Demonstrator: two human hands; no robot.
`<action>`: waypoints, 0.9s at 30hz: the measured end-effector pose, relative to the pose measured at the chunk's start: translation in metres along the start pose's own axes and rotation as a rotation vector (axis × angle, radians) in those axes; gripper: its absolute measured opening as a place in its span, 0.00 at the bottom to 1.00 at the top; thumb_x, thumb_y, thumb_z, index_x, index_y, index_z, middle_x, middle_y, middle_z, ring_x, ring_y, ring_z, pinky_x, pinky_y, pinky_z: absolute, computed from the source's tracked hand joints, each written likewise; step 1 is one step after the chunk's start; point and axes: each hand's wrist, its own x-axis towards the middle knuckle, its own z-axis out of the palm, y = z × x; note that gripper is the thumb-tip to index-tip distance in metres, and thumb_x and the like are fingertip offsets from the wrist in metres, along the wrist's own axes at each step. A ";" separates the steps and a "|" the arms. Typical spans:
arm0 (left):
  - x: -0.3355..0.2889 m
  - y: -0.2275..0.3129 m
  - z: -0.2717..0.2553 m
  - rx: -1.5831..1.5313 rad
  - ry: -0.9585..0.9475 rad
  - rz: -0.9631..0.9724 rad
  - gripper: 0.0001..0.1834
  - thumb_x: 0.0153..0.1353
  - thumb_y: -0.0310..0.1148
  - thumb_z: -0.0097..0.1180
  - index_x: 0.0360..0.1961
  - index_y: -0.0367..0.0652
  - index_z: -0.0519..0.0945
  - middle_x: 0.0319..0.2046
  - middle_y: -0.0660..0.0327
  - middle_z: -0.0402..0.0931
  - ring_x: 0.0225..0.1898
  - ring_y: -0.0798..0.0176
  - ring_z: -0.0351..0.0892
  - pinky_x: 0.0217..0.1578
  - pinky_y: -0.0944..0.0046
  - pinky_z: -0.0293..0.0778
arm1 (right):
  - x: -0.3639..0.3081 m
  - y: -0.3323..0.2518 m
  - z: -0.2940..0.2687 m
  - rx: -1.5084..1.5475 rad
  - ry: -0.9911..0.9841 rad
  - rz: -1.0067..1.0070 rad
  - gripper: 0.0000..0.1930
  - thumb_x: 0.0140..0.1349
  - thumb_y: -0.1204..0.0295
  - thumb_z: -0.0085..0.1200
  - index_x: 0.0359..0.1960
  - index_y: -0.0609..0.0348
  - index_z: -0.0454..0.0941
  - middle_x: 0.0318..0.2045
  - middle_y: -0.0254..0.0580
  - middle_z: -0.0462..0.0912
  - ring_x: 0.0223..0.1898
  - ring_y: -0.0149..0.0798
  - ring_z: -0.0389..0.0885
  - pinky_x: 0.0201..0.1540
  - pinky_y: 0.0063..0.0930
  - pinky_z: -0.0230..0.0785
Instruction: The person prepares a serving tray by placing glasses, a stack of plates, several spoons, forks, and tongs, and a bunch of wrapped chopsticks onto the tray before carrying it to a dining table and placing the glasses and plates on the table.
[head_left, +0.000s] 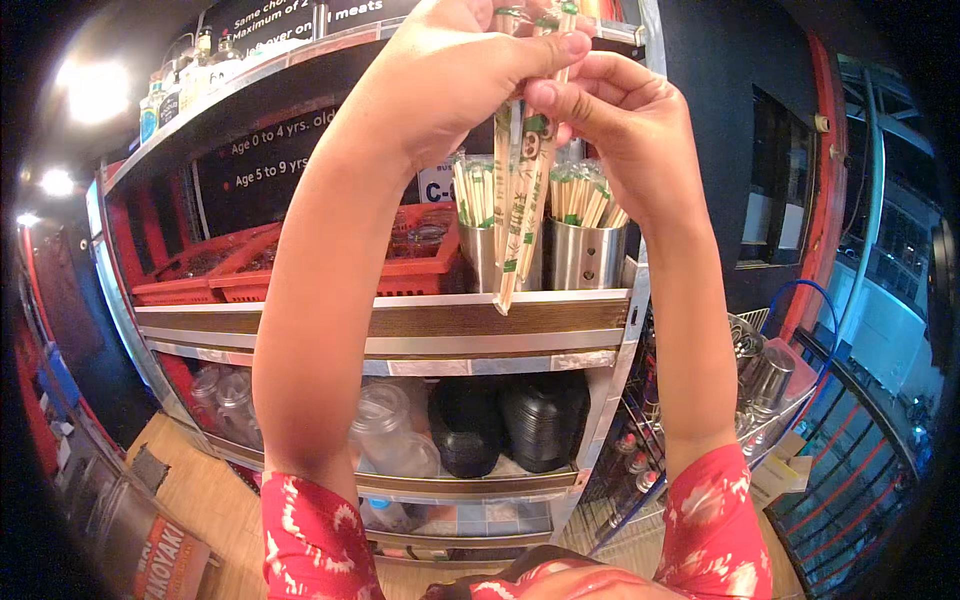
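Note:
Both arms are raised in front of the shelf, with the hands meeting at the top of the view. My left hand (465, 70) is closed around the upper part of some wrapped chopsticks (527, 185), its thumb laid across them. Lower on the same sticks, my right hand (635, 115) pinches with thumb and fingertips. The chopsticks hang down, in clear wrappers with green print. Behind them stand two metal canisters, a left canister (478, 255) and a right canister (588, 260), both filled with similar wrapped chopsticks (580, 195). Fingers partly hide the upper ends.
Red plastic baskets (340, 280) sit on the same shelf (480, 320), at the left. Black stacked bowls (545, 425) and clear plastic jars (390, 420) occupy the level below. At the right is a wire rack (640, 460) with metal containers. Bottles (195, 80) line the top shelf.

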 end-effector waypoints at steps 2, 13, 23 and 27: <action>0.000 0.000 -0.005 -0.038 -0.014 0.027 0.13 0.59 0.28 0.56 0.42 0.29 0.73 0.29 0.60 0.75 0.29 0.72 0.75 0.30 0.75 0.73 | -0.003 -0.004 0.006 -0.026 0.040 0.007 0.11 0.51 0.68 0.64 0.31 0.63 0.80 0.25 0.34 0.82 0.26 0.24 0.77 0.29 0.17 0.69; -0.021 -0.033 -0.002 -0.246 0.136 0.010 0.19 0.59 0.39 0.57 0.44 0.35 0.74 0.32 0.65 0.76 0.26 0.76 0.71 0.21 0.75 0.64 | -0.021 -0.002 0.023 0.002 -0.077 0.219 0.12 0.57 0.66 0.59 0.30 0.64 0.80 0.23 0.36 0.82 0.23 0.24 0.76 0.27 0.19 0.69; -0.048 -0.071 -0.012 -0.268 0.110 -0.039 0.21 0.67 0.40 0.40 0.49 0.31 0.72 0.48 0.48 0.73 0.50 0.56 0.74 0.49 0.58 0.71 | -0.020 0.017 -0.002 -0.164 -0.278 0.336 0.18 0.50 0.57 0.63 0.30 0.61 0.83 0.26 0.34 0.82 0.28 0.25 0.77 0.33 0.19 0.69; -0.056 -0.067 -0.032 -0.326 0.176 -0.126 0.21 0.66 0.36 0.44 0.54 0.32 0.66 0.50 0.47 0.71 0.51 0.53 0.73 0.52 0.54 0.71 | -0.006 0.061 -0.026 -0.934 -0.072 0.190 0.20 0.49 0.56 0.62 0.35 0.63 0.81 0.29 0.51 0.83 0.31 0.42 0.82 0.37 0.33 0.72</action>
